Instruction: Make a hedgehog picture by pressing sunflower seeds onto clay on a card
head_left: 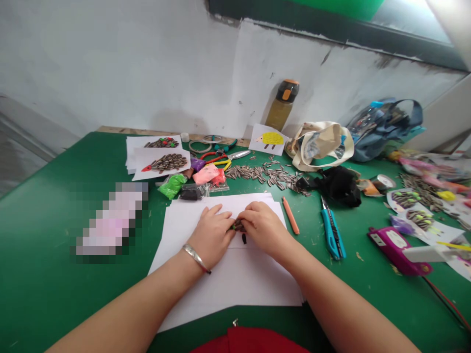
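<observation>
Between my hands, a small cluster of sunflower seeds [240, 225] with a bit of green at its left end lies on white paper [206, 289]. My left hand [211, 230] rests on the sheet, fingers spread, its index finger and thumb touching the green end. The fingers of my right hand [263, 225] are pinched together over the seeds and cover part of them; a single seed seems to be in the pinch, mostly hidden. Just below the cluster is a small black piece [244, 239].
Behind the paper lie loose sunflower seeds [270, 174], bagged green clay [172, 186], scissors [235, 156] and finished seed pictures [162, 164]. To the right are an orange pen [290, 215], a blue utility knife [333, 233] with its blade out and a purple glue gun [399, 250].
</observation>
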A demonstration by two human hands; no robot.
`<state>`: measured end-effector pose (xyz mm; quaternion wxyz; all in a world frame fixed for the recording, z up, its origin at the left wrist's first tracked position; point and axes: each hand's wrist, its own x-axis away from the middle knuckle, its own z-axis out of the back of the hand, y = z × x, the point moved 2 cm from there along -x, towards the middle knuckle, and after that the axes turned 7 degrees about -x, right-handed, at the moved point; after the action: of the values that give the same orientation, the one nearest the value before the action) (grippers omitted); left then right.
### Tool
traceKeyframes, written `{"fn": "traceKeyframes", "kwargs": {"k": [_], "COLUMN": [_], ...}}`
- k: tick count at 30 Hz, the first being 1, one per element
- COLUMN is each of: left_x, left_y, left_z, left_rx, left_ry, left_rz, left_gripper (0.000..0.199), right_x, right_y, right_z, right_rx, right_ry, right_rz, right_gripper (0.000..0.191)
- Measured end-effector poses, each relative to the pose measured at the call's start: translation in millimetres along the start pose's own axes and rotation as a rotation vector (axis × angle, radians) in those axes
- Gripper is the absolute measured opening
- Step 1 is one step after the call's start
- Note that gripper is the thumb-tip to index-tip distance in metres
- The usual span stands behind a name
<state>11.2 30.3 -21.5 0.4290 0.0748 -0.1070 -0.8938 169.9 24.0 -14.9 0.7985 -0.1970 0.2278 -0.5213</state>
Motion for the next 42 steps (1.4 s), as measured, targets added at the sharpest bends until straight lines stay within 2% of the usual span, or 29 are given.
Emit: {"fn": "traceKeyframes", "kwargs": {"k": [9, 17, 25, 42], "left_x": [-0.7, -0.2, 0.3, 0.0], "left_y": [1.0, 1.3, 1.2, 3.0], "left_z": [1.5, 1.6, -1.1, -2.1], "left_rx": [-0.005, 0.011, 0.006, 0.013], "left_ry": [-0.029, 0.004, -0.001, 0.0], "left_rz": [0.021, 0.008, 0.032, 0.056], "left_gripper": [0.017, 0.019, 0.017, 0.02], "right_x": [-0.1, 1.6, -2.1, -5.7], "right_y": [0.8, -0.6, -3.9, -8.6], "right_z": [2.3, 9.3, 6.2, -2.4], "right_rx": [0.001, -0.055, -0.016, 0.042], "right_ry": [-0.006, -0.027, -0.098, -0.034], "right_rz": [0.004, -0.096, -0.067, -0.085], "right_gripper": [0.019, 0.014, 0.024, 0.023]}}
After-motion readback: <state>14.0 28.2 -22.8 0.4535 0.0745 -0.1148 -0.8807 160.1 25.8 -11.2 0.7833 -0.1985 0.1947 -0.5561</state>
